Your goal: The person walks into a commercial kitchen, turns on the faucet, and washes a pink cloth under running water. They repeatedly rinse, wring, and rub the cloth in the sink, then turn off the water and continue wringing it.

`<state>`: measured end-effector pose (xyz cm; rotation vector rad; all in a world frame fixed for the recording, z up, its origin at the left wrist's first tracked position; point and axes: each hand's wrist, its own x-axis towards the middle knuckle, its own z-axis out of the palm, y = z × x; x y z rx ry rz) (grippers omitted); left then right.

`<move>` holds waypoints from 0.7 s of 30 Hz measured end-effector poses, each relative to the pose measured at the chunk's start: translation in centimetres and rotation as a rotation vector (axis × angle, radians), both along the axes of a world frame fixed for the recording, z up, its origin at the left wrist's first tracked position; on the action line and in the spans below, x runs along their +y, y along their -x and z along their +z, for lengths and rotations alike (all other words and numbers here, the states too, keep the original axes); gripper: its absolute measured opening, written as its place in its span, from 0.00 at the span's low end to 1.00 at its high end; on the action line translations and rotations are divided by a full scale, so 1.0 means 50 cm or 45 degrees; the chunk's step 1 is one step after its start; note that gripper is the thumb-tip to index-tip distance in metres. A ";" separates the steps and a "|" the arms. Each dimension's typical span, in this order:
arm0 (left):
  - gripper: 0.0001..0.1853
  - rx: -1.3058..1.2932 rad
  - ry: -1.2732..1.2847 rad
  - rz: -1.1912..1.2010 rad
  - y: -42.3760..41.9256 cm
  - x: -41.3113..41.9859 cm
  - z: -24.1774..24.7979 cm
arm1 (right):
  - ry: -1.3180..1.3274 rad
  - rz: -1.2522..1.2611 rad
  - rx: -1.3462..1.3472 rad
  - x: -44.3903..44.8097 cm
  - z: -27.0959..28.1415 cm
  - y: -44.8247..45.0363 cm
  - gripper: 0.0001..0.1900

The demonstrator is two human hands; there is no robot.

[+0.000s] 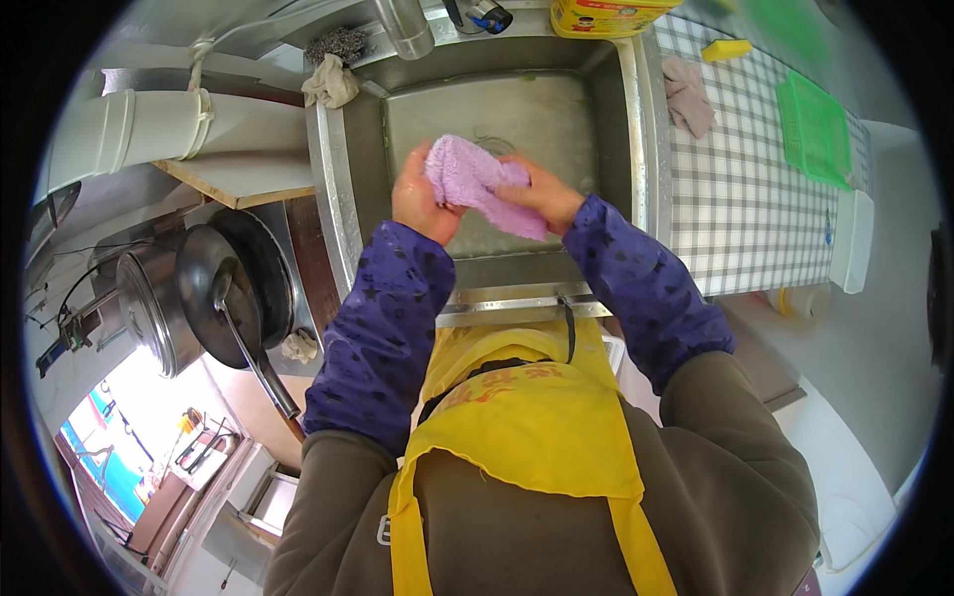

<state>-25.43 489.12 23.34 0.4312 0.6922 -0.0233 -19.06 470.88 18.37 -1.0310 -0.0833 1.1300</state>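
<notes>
A fluffy pink cloth [466, 175] is bunched between my two hands, above a stainless steel sink [637, 149]. My left hand [425, 197] supports its left end, with fingers partly hidden beneath it. The cloth's right part is gripped by my right hand [540, 194], and its lower end hangs past the fingers. Shallow water [522, 112] covers the sink's bottom. A metal faucet [405, 30] reaches over the back rim.
Left of the sink are a crumpled cloth [330, 82], a steel-wool scourer [335, 45], a wok [216, 298] and a lidded pot [153, 313]. On the right, a checked cloth [745, 223] carries a brownish rag [687, 97], a yellow sponge [727, 50] and a green basket [816, 130].
</notes>
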 end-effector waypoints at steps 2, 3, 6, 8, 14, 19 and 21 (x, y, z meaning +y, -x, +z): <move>0.15 -0.379 0.157 -0.223 0.027 0.061 -0.039 | 0.026 0.207 -0.232 -0.005 0.000 0.017 0.22; 0.14 -0.298 0.130 -0.205 0.029 0.056 -0.035 | 0.045 0.308 -0.347 -0.010 -0.011 0.024 0.23; 0.12 -0.043 0.023 -0.153 0.025 0.025 0.010 | 0.022 0.183 0.022 -0.031 -0.083 -0.032 0.23; 0.10 0.162 -0.089 -0.070 0.035 0.011 0.036 | -0.132 -0.052 0.361 -0.035 -0.010 -0.057 0.22; 0.12 0.331 -0.233 0.048 0.049 0.025 -0.057 | 0.038 -0.024 -0.207 0.012 0.113 -0.012 0.19; 0.12 0.204 -0.504 -0.284 0.044 0.028 -0.180 | 0.479 -0.326 -1.302 0.094 0.092 0.089 0.12; 0.15 0.264 -0.356 -0.130 0.022 -0.079 -0.051 | 0.859 -0.419 -0.783 0.101 0.048 0.008 0.14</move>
